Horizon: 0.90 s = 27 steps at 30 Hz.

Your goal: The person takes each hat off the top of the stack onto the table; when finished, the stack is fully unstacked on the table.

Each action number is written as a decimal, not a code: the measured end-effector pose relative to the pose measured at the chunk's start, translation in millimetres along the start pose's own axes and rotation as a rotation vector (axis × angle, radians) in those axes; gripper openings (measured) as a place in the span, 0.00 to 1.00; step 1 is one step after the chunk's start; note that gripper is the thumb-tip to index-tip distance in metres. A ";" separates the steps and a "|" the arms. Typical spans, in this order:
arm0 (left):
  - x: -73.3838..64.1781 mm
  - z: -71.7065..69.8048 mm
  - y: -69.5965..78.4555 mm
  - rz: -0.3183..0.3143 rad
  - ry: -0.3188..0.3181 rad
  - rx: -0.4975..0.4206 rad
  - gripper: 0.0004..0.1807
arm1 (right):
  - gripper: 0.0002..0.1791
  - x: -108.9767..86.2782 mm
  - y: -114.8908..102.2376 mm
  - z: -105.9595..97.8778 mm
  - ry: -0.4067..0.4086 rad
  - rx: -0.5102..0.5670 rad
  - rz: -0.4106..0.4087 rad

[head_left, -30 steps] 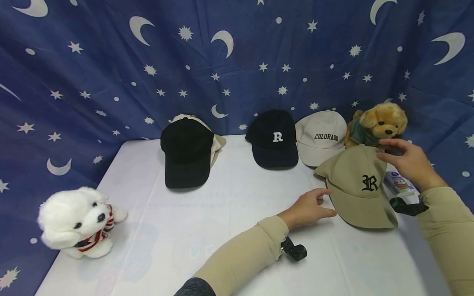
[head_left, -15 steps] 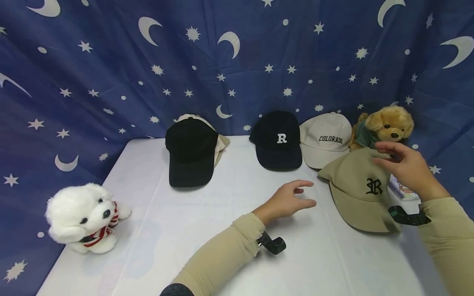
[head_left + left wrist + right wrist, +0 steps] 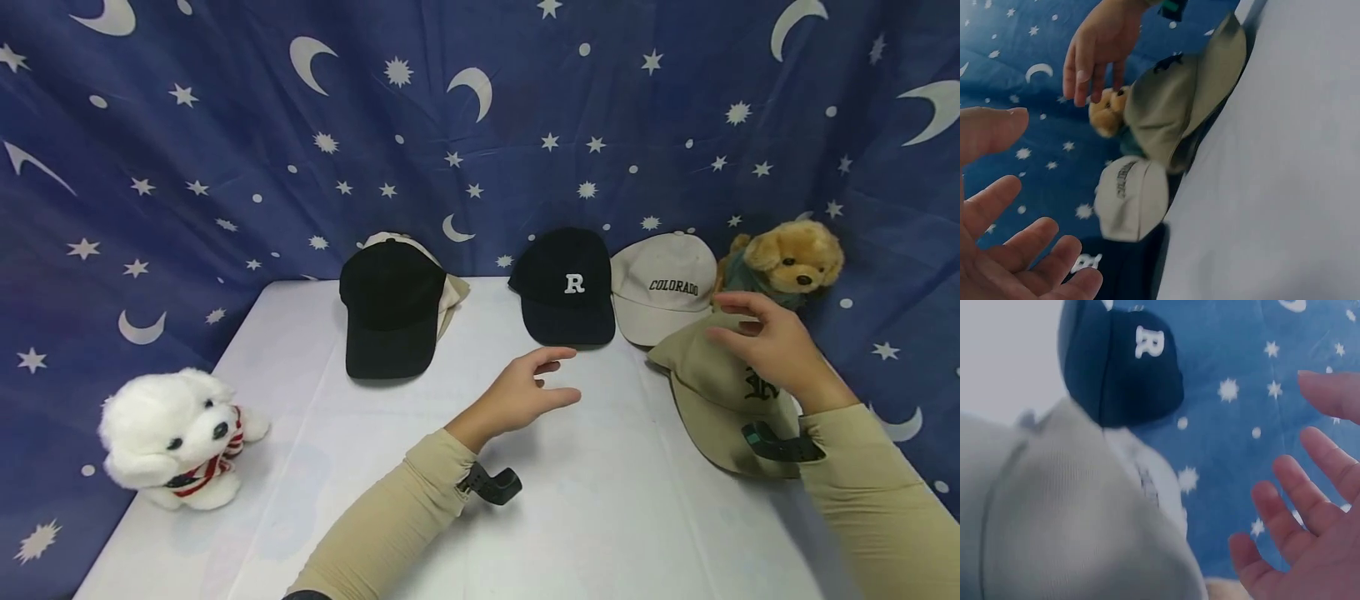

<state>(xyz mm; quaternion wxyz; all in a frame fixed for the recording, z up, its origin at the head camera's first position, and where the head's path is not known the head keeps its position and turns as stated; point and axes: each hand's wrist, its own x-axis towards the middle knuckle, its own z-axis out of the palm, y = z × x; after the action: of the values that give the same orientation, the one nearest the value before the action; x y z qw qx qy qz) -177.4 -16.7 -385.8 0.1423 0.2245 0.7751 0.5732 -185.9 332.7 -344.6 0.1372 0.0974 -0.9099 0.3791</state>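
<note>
A khaki cap [image 3: 708,417] with a dark letter on its front lies at the right of the table. My right hand [image 3: 783,350] is over its crown, fingers extended and holding nothing; in the right wrist view the palm and fingers [image 3: 1319,500] are apart from the cap. Left of that cap, my left hand [image 3: 517,392] hovers above the white cloth with thumb and fingers spread, nothing between them. Behind stand a navy cap [image 3: 562,283] marked R and a cream cap [image 3: 663,267] reading COLORADO. The khaki cap overlaps the cream one's brim in the head view.
A black cap [image 3: 393,312] sits at the back left, with lighter caps partly hidden behind it. A white plush dog [image 3: 165,433] is at the left edge, a golden plush dog [image 3: 795,254] at the back right. A blue star-patterned curtain [image 3: 375,125] backs the white table [image 3: 600,517].
My left hand has drawn away from the khaki cap, toward the left. The right hand has shifted left over its crown. The cap stays in about the same place, and the view has turned slightly.
</note>
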 end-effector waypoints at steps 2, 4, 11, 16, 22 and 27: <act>-6.4 -12.0 -0.9 -0.005 0.017 0.013 0.31 | 0.26 1.7 -4.8 7.4 -0.003 0.014 -0.024; -13.1 -24.1 -1.9 -0.010 0.038 0.031 0.32 | 0.25 3.0 -8.8 14.7 -0.006 0.044 -0.056; -37.7 -65.6 -11.4 0.005 0.145 0.081 0.32 | 0.26 7.5 -22.0 33.8 -0.038 0.128 -0.108; -54.3 -93.5 -22.8 -0.017 0.223 0.118 0.32 | 0.30 14.0 -35.4 43.3 -0.083 0.109 -0.085; -73.0 -117.9 -40.3 -0.052 0.301 0.083 0.32 | 0.29 26.2 -49.5 61.8 -0.141 0.233 -0.129; -83.5 -136.0 -54.0 -0.061 0.351 0.102 0.31 | 0.28 40.1 -58.9 78.4 -0.174 0.295 -0.133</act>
<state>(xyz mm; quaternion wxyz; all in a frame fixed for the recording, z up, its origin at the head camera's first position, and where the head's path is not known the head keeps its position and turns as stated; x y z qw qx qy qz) -180.7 -184.6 -399.2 0.0105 0.1045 0.8225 0.5590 -221.0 232.8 -345.5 0.0668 0.2089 -0.8446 0.4885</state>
